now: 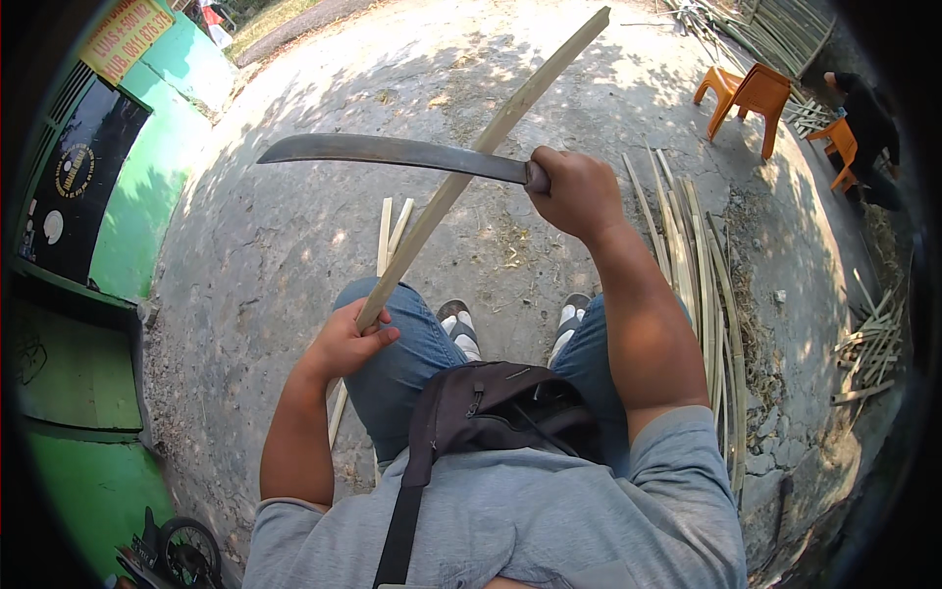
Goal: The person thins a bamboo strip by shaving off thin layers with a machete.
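My left hand [351,339] is closed round the lower end of a long pale bamboo strip [461,175], which slants up and away to the right. In my right hand [579,191] is the handle of a machete [392,151]; its long, dark blade points left and crosses the strip around mid-length. Whether the edge touches the strip or passes over it, I cannot tell. Both hands are held in front of my knees, above the ground. My right fingers wrap the handle and hide most of it.
Long bamboo strips [699,265] lie beside my right leg, and a few more strips [385,231] by my left. Orange plastic chairs [763,98] stand at the far right near a person in dark clothes [868,133]. Cut pieces [873,344] are heaped at right. A green wall [147,216] runs along the left.
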A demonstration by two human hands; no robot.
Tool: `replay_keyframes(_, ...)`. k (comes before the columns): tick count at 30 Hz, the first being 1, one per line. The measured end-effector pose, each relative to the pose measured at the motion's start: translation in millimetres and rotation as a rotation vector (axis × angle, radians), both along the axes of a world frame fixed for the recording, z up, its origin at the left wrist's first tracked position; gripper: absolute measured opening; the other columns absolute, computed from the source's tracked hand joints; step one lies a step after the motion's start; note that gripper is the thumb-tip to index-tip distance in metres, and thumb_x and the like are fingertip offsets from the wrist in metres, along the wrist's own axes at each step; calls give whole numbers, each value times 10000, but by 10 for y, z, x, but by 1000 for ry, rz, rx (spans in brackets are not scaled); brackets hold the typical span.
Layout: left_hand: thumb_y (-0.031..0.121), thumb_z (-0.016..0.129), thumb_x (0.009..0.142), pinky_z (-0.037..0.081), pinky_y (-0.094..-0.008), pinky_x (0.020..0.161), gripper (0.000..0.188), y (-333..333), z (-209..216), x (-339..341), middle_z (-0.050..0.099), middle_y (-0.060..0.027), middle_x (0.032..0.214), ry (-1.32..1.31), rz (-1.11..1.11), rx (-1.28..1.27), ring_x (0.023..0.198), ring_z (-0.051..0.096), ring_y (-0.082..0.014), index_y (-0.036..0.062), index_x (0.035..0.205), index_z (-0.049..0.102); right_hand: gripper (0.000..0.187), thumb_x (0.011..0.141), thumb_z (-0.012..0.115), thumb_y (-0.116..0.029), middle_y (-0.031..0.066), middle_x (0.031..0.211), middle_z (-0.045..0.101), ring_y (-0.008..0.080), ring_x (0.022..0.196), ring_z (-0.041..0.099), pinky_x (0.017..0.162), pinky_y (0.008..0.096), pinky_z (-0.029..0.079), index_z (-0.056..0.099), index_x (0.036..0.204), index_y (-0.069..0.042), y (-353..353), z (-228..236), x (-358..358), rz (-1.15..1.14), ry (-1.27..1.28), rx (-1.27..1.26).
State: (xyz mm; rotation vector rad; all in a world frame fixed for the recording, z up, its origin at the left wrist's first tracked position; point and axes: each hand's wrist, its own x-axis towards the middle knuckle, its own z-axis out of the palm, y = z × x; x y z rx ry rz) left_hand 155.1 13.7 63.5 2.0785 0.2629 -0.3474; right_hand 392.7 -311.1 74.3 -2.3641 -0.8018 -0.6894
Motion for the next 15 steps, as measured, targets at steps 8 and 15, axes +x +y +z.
replay_keyframes(8, 257, 800, 967, 429, -266, 664, 242, 13, 5, 12, 543, 56, 781, -57, -40, 8, 732, 486, -60, 84, 1008, 636, 114, 840, 735, -222, 120, 745, 683, 373, 715, 695, 655, 515, 550, 672, 901, -150, 2, 9, -18, 33, 56, -17)
replay_keyframes(15, 326, 749, 1009, 466, -287, 744, 270, 44, -20, 9, 596, 35, 840, -98, -63, 5, 807, 532, -87, 76, 984, 649, 149, 837, 757, -234, 118, 767, 707, 363, 733, 710, 672, 493, 562, 678, 911, -132, 64, -39, -44, 120, 38, -8)
